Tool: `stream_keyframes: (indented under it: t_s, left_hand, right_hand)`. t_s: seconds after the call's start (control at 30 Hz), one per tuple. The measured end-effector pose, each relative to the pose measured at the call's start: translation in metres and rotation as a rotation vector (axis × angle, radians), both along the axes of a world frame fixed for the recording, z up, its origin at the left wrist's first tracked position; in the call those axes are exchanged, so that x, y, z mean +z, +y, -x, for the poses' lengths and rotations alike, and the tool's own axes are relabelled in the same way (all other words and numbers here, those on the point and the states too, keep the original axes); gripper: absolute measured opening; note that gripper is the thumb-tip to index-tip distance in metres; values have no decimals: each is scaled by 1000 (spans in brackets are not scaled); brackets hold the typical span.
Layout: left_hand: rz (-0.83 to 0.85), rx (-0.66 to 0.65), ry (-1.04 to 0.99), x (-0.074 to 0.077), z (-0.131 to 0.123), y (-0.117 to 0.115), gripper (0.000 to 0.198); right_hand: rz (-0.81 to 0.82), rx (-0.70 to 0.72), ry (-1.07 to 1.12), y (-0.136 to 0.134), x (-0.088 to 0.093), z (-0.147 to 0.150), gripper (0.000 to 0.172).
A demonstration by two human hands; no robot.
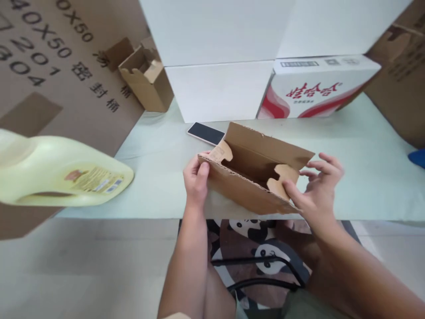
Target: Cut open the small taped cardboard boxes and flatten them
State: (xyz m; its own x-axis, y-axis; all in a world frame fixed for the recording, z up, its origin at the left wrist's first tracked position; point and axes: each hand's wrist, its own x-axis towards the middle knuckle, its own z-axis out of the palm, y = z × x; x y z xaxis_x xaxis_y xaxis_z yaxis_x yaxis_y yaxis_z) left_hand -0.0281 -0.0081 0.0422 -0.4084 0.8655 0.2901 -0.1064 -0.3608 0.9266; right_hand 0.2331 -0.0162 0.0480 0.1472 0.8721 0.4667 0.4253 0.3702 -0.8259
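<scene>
A small brown cardboard box (245,186) with its top flaps up sits at the table's front edge, tilted a little. My left hand (195,177) grips its left corner, thumb on the front wall and fingers behind. At the other end, my right hand (317,184) has its fingers spread, with the thumb against the notched right flap (279,179). A second notched flap (222,152) stands at the left end. The inside is dark and its bottom cannot be made out.
Behind the box lies a dark-screened phone (206,133). A pale yellow jug (76,173) is at left, near a large carton (83,26) and another small open box (149,88). White boxes (221,91) and a red-printed white carton (315,91) line the back of the table (365,177).
</scene>
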Motion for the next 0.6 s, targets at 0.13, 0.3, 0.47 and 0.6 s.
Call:
stream_keyframes:
  t_s: [0.13,0.3,0.47,0.6]
  left_hand:
    - [8,76,59,-1,-16,10,29]
    - [23,91,402,12,-16,11,27]
    - [60,35,525,11,-4,12,17]
    - [148,187,318,12,10,15,19]
  right_hand:
    - [115,177,133,3,-4,-8,60]
    - [-112,659,75,6,-11,-19,37]
    - [35,514,155,4,-22,-31,43]
    - [354,356,132,5,-31,-34,39]
